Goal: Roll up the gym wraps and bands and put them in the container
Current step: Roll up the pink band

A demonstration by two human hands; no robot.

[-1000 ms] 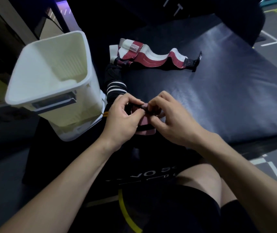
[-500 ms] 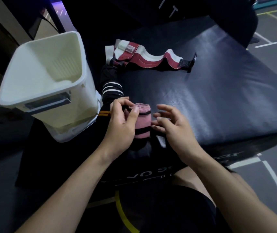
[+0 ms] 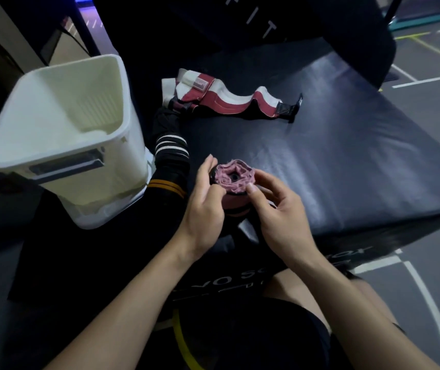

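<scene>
A pink wrap (image 3: 234, 177) is rolled into a tight coil, its spiral end facing up at me. My left hand (image 3: 205, 201) grips the coil's left side and my right hand (image 3: 277, 209) pinches its right side with thumb and fingers. A red and white wrap (image 3: 226, 101) lies unrolled on the dark mat (image 3: 347, 156) farther back. A black wrap with white and orange stripes (image 3: 170, 156) lies between the coil and the white container (image 3: 61, 137), which stands at the left with nothing visible inside.
The mat's front edge (image 3: 373, 231) drops to a grey floor with white lines at the right. My knees and black shorts (image 3: 253, 329) are below the hands. A dark bench or pad (image 3: 266, 22) stands behind the mat.
The coil has been tipped up so its spiral end faces me. My right hand, open beside it half a second ago, now pinches it again. The view has shifted slightly.
</scene>
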